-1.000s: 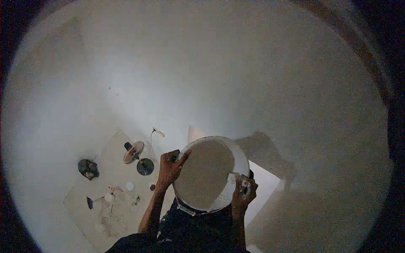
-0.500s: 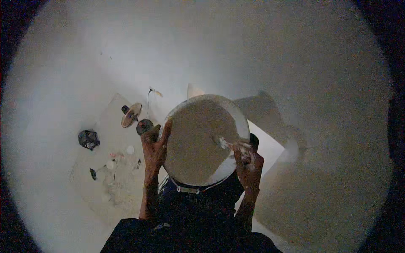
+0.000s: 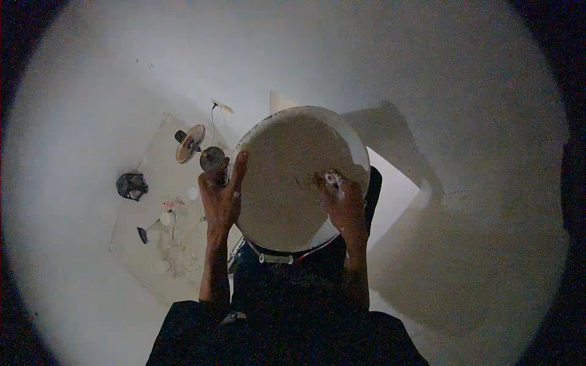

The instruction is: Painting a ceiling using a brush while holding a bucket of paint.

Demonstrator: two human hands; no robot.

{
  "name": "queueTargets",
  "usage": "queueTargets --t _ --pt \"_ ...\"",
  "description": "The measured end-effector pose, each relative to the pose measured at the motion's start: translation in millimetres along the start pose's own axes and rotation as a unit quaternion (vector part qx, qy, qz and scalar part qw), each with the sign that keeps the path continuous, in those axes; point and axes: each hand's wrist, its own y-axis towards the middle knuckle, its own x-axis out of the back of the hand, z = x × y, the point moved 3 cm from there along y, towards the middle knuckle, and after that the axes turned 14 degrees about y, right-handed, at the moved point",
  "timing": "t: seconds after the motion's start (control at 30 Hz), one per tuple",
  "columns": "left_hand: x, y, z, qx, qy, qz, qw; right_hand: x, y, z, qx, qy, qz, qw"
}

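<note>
My left hand (image 3: pixel 221 194) grips the left rim of a large round white bucket (image 3: pixel 356 144), thumb and fingers at its edge. The bucket is held above my lap, its wire handle with a pale grip (image 3: pixel 276 258) hanging on the near side. A grey-brown surface fills most of its top. My right hand (image 3: pixel 347 208) is over the right part of that surface, fingers bent round a small whitish, smeared object (image 3: pixel 331 177) that I cannot make out.
On a pale sheet (image 3: pixel 137 268) at left lie a pink-beige disc tool (image 3: pixel 190 144), a dark round piece (image 3: pixel 211 159), a black crumpled object (image 3: pixel 132 186), a white round item (image 3: pixel 168 218) and small bits. A bright white sheet (image 3: pixel 394 198) shows right of the bucket on the pale floor (image 3: pixel 464 104).
The bucket and both hands sit higher in view, as does the floor around them. My right hand has moved inward from the right rim over the grey surface, still holding the whitish object.
</note>
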Motion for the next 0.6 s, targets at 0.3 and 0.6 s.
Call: queueTargets --t 0.3,0.6 --pt "3.7 7.9 12.4 -0.024 0.05 -0.034 0.998 -15.1 -4.4 7.4 0.085 0.003 -0.014 0.996" --pt "24.1 6.7 -29.4 -0.027 0.028 -0.006 0.999 28.1 -25.9 55.8 -0.019 0.173 0.013 0.985"
